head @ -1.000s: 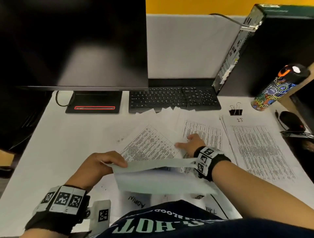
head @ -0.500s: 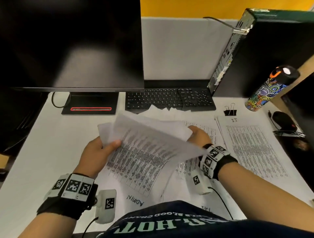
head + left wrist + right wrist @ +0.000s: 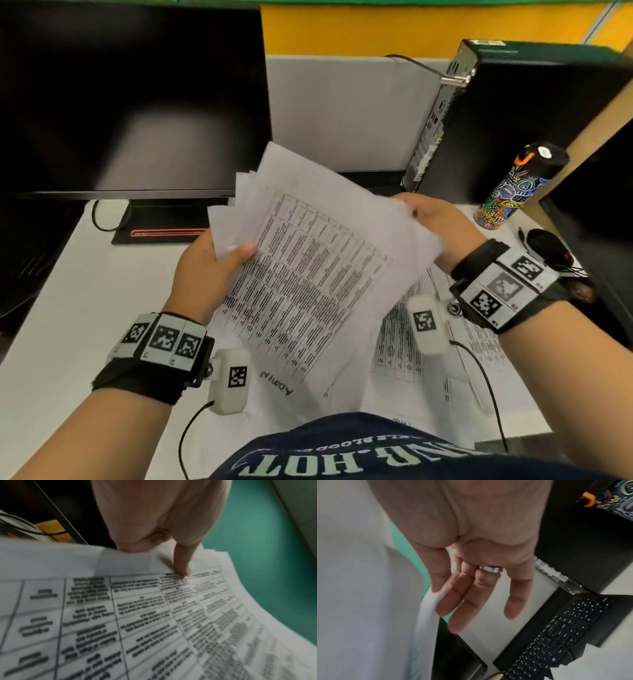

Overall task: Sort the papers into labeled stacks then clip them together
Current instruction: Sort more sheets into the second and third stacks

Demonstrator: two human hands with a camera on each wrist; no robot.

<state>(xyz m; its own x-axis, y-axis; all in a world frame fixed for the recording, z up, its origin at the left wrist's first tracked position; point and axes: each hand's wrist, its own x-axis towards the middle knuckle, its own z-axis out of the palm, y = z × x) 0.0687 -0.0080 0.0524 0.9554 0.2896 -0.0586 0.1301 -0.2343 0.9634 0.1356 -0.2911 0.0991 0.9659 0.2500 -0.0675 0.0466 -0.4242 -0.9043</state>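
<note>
In the head view, a fanned sheaf of papers (image 3: 318, 274) is held up at the centre of the frame, above the counter (image 3: 68, 308). Its left edge is gripped by the left hand (image 3: 205, 270), thumb on the printed face, and its upper right corner is held by the right hand (image 3: 442, 222). More printed sheets (image 3: 404, 349) are seen lying on the counter at lower right, and a handwritten label (image 3: 276, 383) that seems to read "Admin" lies at lower centre. A patterned bottle (image 3: 513, 186) stands at the right, a dark monitor (image 3: 130, 99) fills the upper left, and no clip can be made out. In the left wrist view, the papers (image 3: 137, 615) fill the lower frame, and a thumb is pressed onto the tabled page just below the palm (image 3: 163, 513); the other fingers are hidden behind the sheets. In the right wrist view, the sheaf's edge (image 3: 428, 615) is pinched at centre left between the thumb and the straight fingers (image 3: 462, 601), with the little finger spread apart; a keyboard (image 3: 556, 635) lies at lower right. The sheets are splayed unevenly, so an inner page could probably slide out if either grip is loosened, and it might land on the sheets already laid down and be mixed in. A light pinch at one corner also risks creasing.
</note>
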